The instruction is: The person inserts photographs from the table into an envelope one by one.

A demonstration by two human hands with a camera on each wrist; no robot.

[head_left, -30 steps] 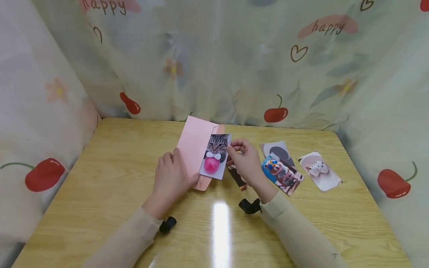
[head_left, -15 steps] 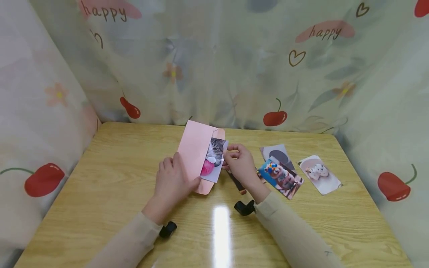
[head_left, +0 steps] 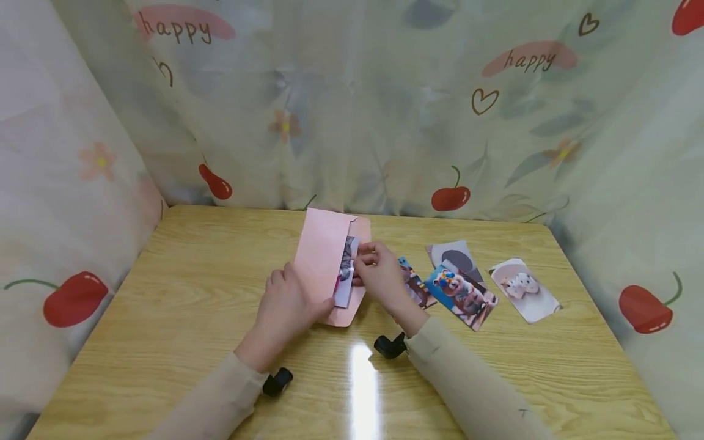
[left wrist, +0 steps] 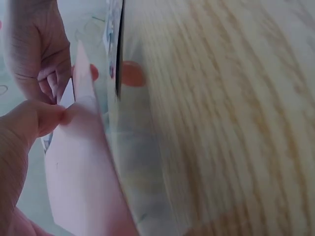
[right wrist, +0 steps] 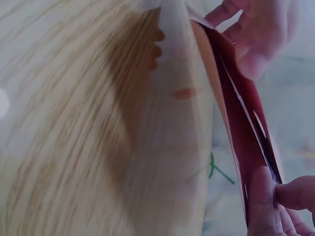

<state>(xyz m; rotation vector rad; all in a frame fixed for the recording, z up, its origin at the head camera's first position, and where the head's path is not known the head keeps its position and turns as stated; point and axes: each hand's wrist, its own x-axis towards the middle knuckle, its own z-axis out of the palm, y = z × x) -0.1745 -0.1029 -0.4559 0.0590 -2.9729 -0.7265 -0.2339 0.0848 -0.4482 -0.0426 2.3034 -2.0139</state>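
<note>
With left hand, holds pink envelope tilted, thumb over its front near the lower corner, toward the far edge of a wood-grain bench, roughly midway between far left and far right corners. With right hand, pinches cat photo by its right edge between thumb and fingers, partly inside the envelope's mouth, a narrow strip in sight against the open flap. From the right wrist, in view: dark red lining, with the photo's thin edge inside.

Just right of the right hand and partly behind it: a blue, yellow and brown photo, against the bear photo or under it, impossible to tell which. Beneath the bear photo's upper end, toward the far edge: a grey photo. Nearer the bench's right edge, apart from the others: a photo of white spotted figures. On both arms, beige sleeves; at each wrist, a black device. Beyond the far edge, a pale curtain with red cherries, flowers and the word "happy."
</note>
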